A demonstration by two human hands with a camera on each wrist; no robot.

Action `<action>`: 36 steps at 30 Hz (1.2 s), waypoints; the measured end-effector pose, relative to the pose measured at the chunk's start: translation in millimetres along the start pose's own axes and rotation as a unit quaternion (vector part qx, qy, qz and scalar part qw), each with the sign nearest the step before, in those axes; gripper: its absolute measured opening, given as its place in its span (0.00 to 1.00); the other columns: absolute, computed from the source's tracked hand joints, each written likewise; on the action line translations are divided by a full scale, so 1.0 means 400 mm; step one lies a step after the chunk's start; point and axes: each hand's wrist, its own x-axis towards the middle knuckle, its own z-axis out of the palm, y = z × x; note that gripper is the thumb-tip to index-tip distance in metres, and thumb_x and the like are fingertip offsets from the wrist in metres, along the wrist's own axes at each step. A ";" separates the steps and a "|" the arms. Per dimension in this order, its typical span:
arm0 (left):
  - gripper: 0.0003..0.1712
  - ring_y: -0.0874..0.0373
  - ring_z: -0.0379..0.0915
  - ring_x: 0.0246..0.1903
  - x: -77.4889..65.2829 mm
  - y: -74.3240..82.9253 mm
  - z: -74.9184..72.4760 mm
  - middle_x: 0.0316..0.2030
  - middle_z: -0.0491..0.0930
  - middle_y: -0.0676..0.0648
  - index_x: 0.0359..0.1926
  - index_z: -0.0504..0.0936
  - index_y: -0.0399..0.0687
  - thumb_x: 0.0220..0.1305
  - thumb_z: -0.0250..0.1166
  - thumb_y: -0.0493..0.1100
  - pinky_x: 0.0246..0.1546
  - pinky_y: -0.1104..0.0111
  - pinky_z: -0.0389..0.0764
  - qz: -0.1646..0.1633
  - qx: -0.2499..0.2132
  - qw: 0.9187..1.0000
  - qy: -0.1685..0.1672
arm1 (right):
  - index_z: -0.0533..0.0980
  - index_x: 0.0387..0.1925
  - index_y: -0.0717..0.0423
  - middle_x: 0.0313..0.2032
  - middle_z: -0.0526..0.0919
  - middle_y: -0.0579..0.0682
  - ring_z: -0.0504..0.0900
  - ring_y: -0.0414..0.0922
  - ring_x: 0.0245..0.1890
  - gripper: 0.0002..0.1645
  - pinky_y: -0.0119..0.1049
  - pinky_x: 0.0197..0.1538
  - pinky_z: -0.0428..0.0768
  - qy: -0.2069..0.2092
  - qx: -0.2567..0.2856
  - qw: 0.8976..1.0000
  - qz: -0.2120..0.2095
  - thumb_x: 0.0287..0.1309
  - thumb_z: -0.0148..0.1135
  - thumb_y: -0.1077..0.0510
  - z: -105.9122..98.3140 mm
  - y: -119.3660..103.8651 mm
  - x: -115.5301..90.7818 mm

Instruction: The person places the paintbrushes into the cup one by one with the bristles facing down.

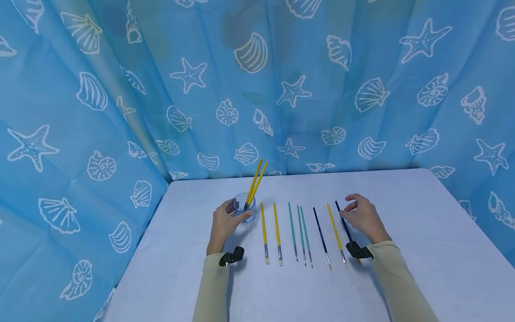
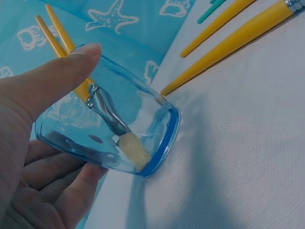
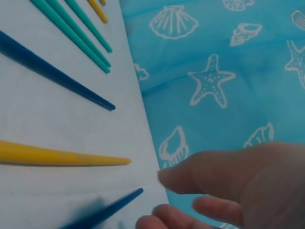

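While left hand [image 1: 225,223] grips clear cup [image 1: 251,210], likely steadying two yellow brushes [image 1: 253,184], right hand [image 1: 364,219] hovers at cup's 3 o'clock, grip loose, empty, near dark brush [image 1: 345,226].

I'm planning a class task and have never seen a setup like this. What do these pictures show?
There's no machine, just a person working bare-handed. The widest picture comes from the head, looking down; the others come from small black wrist cameras. On the white table lie slim-handled paintbrushes: three yellow, three green, two dark blue. The left hand's grip holds a clear, blue-tinted cup containing two more yellow brushes. The right hand's grip is near the rightmost dark blue brush, holding nothing visible.
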 end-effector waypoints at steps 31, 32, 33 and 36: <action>0.50 0.41 0.76 0.67 -0.001 -0.002 -0.001 0.66 0.78 0.35 0.71 0.71 0.37 0.52 0.82 0.53 0.66 0.54 0.81 -0.006 0.000 1.000 0.000 | 0.76 0.49 0.70 0.40 0.82 0.65 0.79 0.56 0.35 0.26 0.44 0.36 0.79 -0.076 -0.118 0.989 0.050 0.54 0.72 0.56 0.007 0.024 -0.002; 0.50 0.41 0.76 0.67 0.000 -0.003 0.000 0.66 0.78 0.35 0.71 0.72 0.38 0.52 0.82 0.53 0.67 0.54 0.81 -0.006 -0.001 1.000 0.000 | 0.76 0.48 0.70 0.39 0.82 0.65 0.79 0.55 0.34 0.26 0.43 0.35 0.78 -0.074 -0.123 0.988 0.049 0.54 0.72 0.56 0.007 0.025 -0.003; 0.50 0.41 0.76 0.67 0.000 -0.004 0.000 0.66 0.78 0.35 0.71 0.71 0.38 0.52 0.82 0.53 0.66 0.54 0.81 -0.006 0.000 1.000 0.000 | 0.76 0.47 0.70 0.38 0.82 0.64 0.79 0.55 0.33 0.26 0.43 0.34 0.77 -0.074 -0.128 0.988 0.048 0.53 0.72 0.55 0.008 0.026 -0.003; 0.50 0.41 0.76 0.67 0.002 -0.006 0.001 0.66 0.78 0.35 0.71 0.71 0.38 0.52 0.82 0.53 0.66 0.54 0.81 -0.005 -0.001 1.000 0.000 | 0.76 0.43 0.69 0.35 0.82 0.62 0.79 0.54 0.32 0.23 0.41 0.32 0.75 -0.072 -0.130 0.988 0.049 0.53 0.72 0.54 0.011 0.029 -0.004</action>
